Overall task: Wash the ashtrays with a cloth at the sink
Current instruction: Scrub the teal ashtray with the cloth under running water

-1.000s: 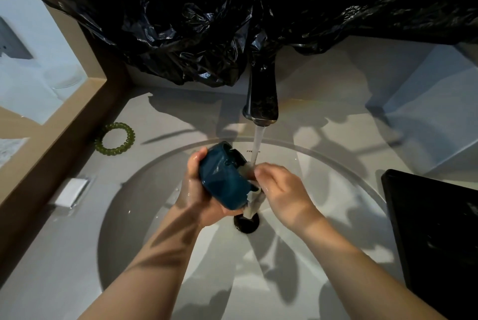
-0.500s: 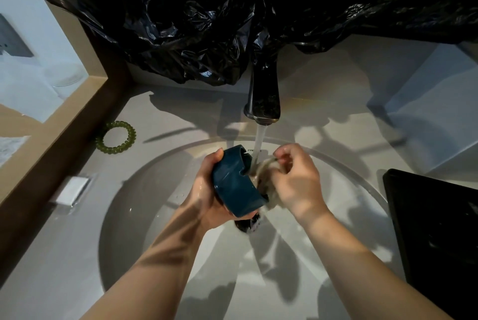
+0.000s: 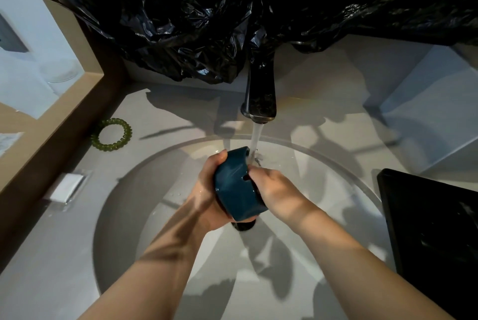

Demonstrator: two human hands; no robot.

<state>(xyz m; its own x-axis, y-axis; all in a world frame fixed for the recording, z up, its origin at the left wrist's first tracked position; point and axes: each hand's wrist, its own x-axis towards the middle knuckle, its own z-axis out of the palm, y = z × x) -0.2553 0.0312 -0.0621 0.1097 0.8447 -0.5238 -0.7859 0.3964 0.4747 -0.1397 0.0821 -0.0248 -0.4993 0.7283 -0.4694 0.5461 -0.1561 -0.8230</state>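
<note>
One dark teal glazed ashtray [image 3: 236,187] in view, middle of the frame, tipped on edge with its top rim at the single stream of water [image 3: 256,138] from the one dark metal faucet [image 3: 260,94]. Two hands on it. The left hand [image 3: 207,198] wraps around its back, thumb over the top rim. The right hand [image 3: 278,191] has its fingers tucked behind the rim, so can't tell what they grasp. The round white sink basin [image 3: 155,203] has open room all around the hands. On the pale countertop [image 3: 181,118] there's one green beaded bracelet [image 3: 112,134] at left and one black rectangular tray [image 3: 434,229] at the right edge. A crumpled black plastic sheet [image 3: 207,22] fills the top.
</note>
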